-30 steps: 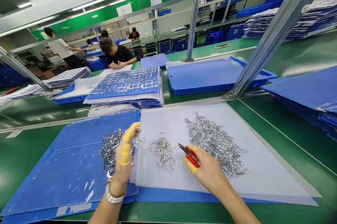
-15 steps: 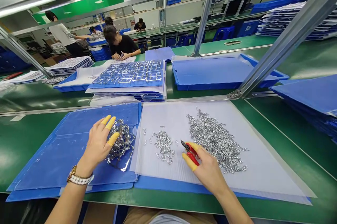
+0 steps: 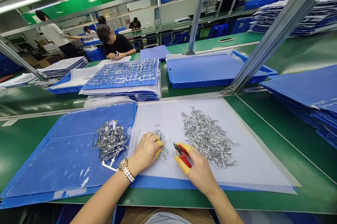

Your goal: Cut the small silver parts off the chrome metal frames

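From here I see a blue tray (image 3: pixel 195 84) partly behind a slanted post (image 3: pixel 273 38). Farther back stands a stool (image 3: pixel 218 30)

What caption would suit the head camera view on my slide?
Left hand at the smaller pile of shiny parts, right hand holding red-handled cutters.

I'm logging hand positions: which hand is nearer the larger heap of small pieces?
Right. The right hand is near-left of the larger heap; the left hand is farther left, at the smaller heap.
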Action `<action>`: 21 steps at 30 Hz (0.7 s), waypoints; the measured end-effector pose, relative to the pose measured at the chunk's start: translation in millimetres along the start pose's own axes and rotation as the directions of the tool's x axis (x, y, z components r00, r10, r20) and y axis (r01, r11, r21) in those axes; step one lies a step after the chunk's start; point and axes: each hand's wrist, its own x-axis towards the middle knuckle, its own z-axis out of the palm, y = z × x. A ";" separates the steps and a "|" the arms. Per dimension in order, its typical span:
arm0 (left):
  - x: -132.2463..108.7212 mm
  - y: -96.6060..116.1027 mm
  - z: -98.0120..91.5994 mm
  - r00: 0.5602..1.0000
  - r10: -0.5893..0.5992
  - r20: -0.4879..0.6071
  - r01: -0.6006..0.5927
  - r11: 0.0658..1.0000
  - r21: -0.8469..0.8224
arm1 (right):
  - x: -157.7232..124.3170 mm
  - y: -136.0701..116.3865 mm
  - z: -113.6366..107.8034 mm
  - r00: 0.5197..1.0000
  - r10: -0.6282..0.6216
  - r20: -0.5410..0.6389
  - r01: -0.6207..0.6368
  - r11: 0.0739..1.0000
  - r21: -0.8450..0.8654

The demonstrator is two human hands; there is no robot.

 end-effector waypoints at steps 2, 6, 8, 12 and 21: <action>0.5 -2.0 -0.7 1.000 -0.007 -0.006 0.007 1.000 0.005 | -0.3 1.7 1.0 1.000 0.005 -0.001 -0.005 1.000 0.010; 3.4 -2.3 0.4 0.998 -0.009 -0.057 0.008 1.000 -0.025 | 0.3 2.1 4.2 1.000 -0.006 0.016 0.005 1.000 0.019; 5.1 -1.2 2.5 0.996 -0.036 -0.088 0.030 0.997 -0.073 | 0.0 2.0 5.0 1.000 -0.008 0.019 0.007 1.000 0.017; 7.4 -1.3 5.9 0.984 -0.117 -0.136 0.087 0.975 -0.205 | -2.1 4.3 6.4 1.000 -0.004 0.014 0.004 1.000 0.022; 9.3 -17.5 4.1 0.917 -0.312 -0.247 0.161 0.859 -0.487 | -7.4 16.7 17.0 0.999 -0.035 -0.038 0.039 0.995 0.097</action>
